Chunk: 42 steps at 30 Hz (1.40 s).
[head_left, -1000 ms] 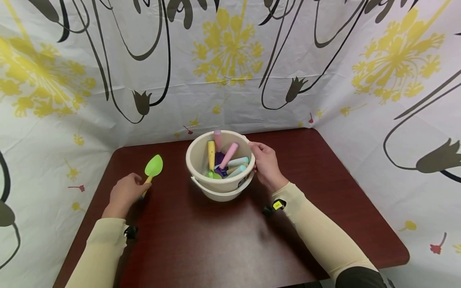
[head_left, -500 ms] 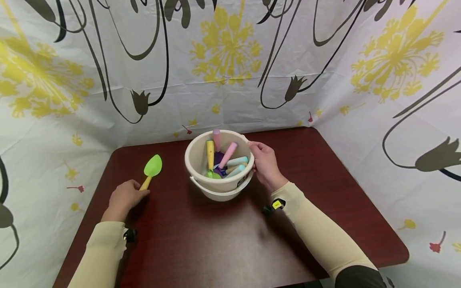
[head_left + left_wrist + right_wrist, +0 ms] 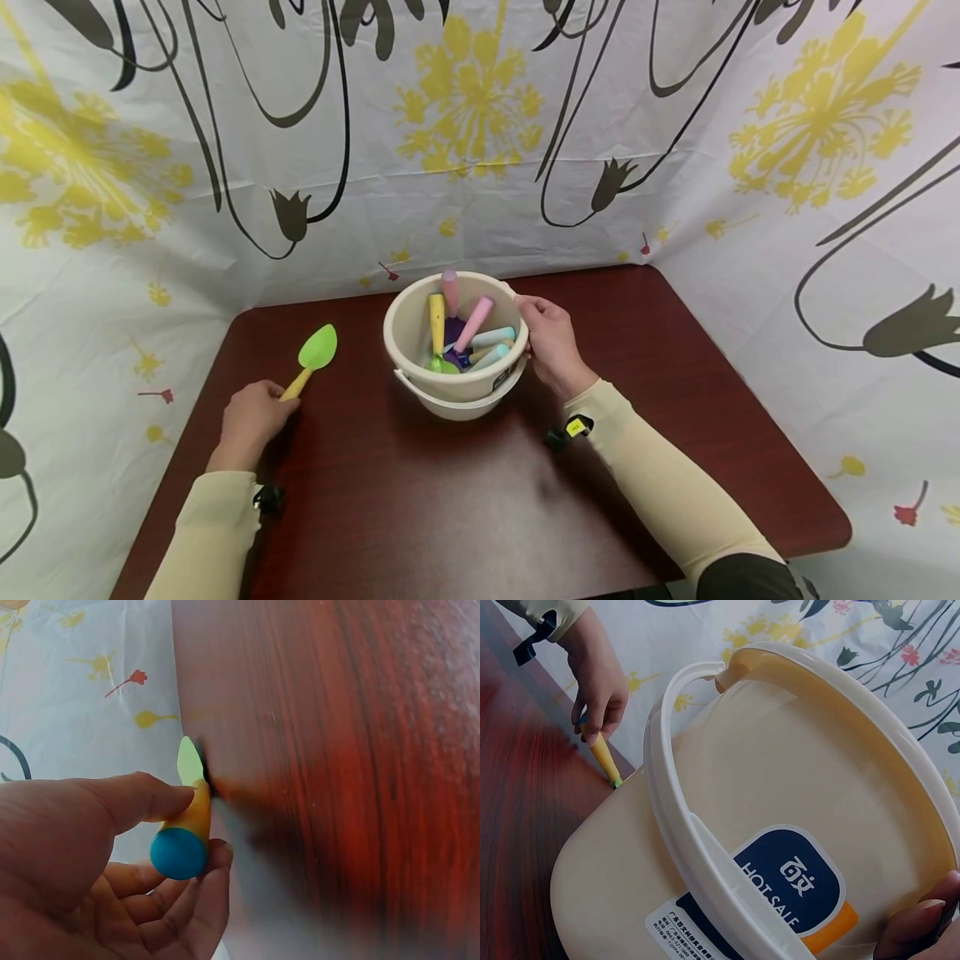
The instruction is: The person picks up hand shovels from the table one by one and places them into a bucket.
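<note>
My left hand (image 3: 251, 414) has its grip closed on the handle of a toy spoon (image 3: 311, 360): my thumb (image 3: 142, 796) lies over the yellow handle and my curled fingers (image 3: 191, 900) cup it from below, with the handle's blue end cap (image 3: 178, 853) showing between them. The spoon's green bowl points away from me toward the far side of the desk (image 3: 480, 492), and the spoon lies low along the wood near the left edge. In the right wrist view, that same hand (image 3: 600, 690) pinches the handle (image 3: 604, 757) just past the bucket's side.

My right hand (image 3: 551, 337) grips the right side of a cream bucket (image 3: 420, 333), fingers curled round its rim; one fingertip (image 3: 915, 922) shows against the wall by the blue and orange label (image 3: 795, 889). The bucket's white handle (image 3: 697, 847) hangs folded down along its front. The bucket stands upright near the far middle of the desk, well apart from the spoon.

Inside the bucket sits a loose bundle of toy tools, handles up: a yellow one (image 3: 437, 321), two pink ones (image 3: 474, 323) and two pale blue ones (image 3: 495, 337), over green and purple parts at the bottom.

Around the dark red desk hangs a white cloth (image 3: 480, 150) printed with yellow flowers and dark stems. Both my arms wear cream sleeves (image 3: 660, 483).
</note>
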Motion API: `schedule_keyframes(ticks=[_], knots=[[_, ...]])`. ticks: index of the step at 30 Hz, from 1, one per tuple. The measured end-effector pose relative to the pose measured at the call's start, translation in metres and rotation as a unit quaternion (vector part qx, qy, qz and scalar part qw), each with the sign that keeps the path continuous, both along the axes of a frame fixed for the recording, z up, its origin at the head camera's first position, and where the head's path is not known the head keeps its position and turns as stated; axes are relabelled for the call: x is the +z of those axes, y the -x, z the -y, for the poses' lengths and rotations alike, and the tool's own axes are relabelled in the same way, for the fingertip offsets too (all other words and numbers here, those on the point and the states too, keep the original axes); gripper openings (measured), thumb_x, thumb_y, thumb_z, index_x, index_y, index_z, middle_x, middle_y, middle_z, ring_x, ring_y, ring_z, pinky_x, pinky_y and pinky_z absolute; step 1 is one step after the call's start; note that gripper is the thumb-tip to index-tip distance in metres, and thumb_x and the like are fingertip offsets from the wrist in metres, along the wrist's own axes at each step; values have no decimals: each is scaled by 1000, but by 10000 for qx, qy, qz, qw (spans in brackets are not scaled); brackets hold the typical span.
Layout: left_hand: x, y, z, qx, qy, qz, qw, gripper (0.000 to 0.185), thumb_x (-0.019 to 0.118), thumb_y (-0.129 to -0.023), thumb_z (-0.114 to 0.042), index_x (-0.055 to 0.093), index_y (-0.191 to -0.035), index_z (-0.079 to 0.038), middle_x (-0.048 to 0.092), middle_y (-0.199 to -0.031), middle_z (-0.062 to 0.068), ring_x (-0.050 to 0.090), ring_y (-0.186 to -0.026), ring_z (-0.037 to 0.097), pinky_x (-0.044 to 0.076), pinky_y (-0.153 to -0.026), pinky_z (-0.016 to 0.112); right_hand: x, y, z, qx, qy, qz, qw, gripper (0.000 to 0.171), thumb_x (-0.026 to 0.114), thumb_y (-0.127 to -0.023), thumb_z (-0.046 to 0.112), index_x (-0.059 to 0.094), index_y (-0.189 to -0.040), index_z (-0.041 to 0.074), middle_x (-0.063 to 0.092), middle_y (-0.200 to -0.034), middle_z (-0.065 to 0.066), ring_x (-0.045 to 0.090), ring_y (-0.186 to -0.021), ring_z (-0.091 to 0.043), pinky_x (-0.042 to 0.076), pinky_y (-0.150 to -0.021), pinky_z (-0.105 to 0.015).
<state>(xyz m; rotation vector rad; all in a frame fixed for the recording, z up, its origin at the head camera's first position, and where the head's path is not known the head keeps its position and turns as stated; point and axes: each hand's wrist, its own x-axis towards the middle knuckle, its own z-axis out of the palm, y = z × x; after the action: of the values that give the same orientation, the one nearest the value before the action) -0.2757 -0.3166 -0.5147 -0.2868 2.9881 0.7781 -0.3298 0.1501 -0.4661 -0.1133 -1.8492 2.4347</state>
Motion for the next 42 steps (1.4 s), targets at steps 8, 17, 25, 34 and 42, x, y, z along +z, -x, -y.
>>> schedule_keyframes(ticks=[8,17,25,34,42], knots=[[-2,-4,5,343,-22,-745,9966,39,73,-102,-25,74,-120,10,74,-107,29,68,-84,42,54,-70,54,-1,0,0,7,-28,-24,10000,25,66,-111,25,71,-122,3,63,-73,-2,47,-45,-7,37,-42,-23],[2,-7,8,748,-199,-1559,9847,37,74,-104,-20,74,-128,8,73,-117,33,66,-102,53,53,-87,65,-1,0,0,43,36,-67,10000,25,67,-111,23,71,-123,1,64,-73,-2,46,-45,-6,38,-42,-22],[5,-8,10,898,-382,-1864,9776,36,77,-105,-22,75,-127,6,76,-113,28,68,-92,42,52,-72,44,-1,0,-1,54,34,-58,10000,26,67,-111,24,71,-123,1,64,-74,-2,47,-45,-6,38,-42,-22],[16,-9,9,1221,-747,-1912,9711,40,74,-107,-31,76,-131,0,77,-114,24,67,-90,33,45,-60,23,1,-1,0,34,55,-50,10000,26,67,-111,23,71,-124,0,64,-73,-1,47,-45,-6,38,-42,-22],[21,-8,7,1369,-981,-2388,9563,37,76,-106,-32,79,-131,-5,79,-115,21,66,-90,18,42,-61,11,0,0,0,36,50,-37,10000,27,66,-111,23,71,-125,0,64,-73,-2,47,-45,-6,38,-42,-22]])
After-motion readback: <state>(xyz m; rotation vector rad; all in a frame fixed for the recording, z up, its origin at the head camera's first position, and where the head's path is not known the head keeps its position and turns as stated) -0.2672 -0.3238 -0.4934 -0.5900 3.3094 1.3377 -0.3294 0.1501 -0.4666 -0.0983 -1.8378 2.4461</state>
